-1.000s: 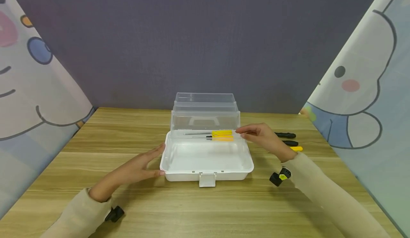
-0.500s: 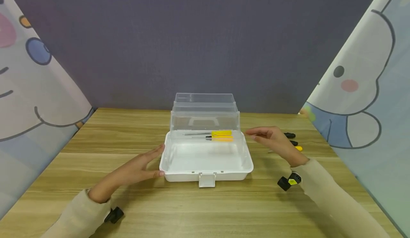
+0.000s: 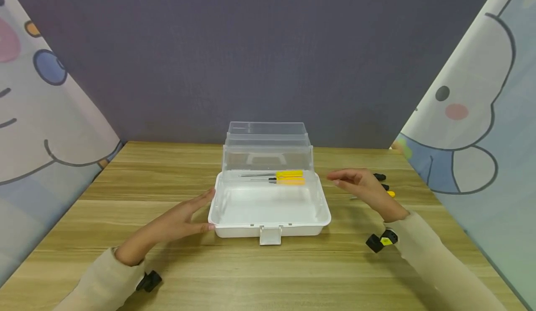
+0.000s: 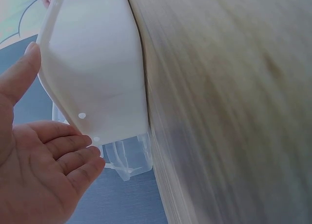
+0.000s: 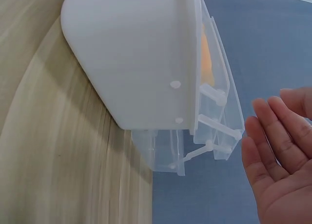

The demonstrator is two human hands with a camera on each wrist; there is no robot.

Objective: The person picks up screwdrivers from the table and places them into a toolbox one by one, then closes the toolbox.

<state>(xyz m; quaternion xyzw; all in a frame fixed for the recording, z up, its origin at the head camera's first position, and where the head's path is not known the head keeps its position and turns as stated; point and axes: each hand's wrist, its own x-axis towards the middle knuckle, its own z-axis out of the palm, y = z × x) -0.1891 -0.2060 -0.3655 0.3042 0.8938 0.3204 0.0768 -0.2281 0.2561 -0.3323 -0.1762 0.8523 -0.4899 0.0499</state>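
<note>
A white toolbox [image 3: 270, 229] stands on the table with its clear tiered lid [image 3: 268, 155] raised at the back. Two or so yellow-handled screwdrivers [image 3: 290, 174] lie crosswise in its rear tray, shafts pointing left. My left hand [image 3: 180, 220] has its thumb and fingertips against the box's left side; the left wrist view shows the thumb at the rim of the white wall [image 4: 97, 63]. To the right of the box, my right hand [image 3: 362, 188] hovers with fingers extended and holds nothing. In the right wrist view, its palm [image 5: 287, 185] faces the camera beside the clear hinge arms [image 5: 219, 126].
Right of my right hand, partly hidden by it, lie tools with black handles [image 3: 379, 176] and a yellow handle [image 3: 391, 194]. A front latch [image 3: 270, 235] hangs down from the box. A dark panel [image 3: 268, 60] rises behind the wooden table [image 3: 234, 278].
My right hand has moved right, away from the tray with the screwdrivers, partly covering the tools beyond it. The left hand and the toolbox stay nearly in place.
</note>
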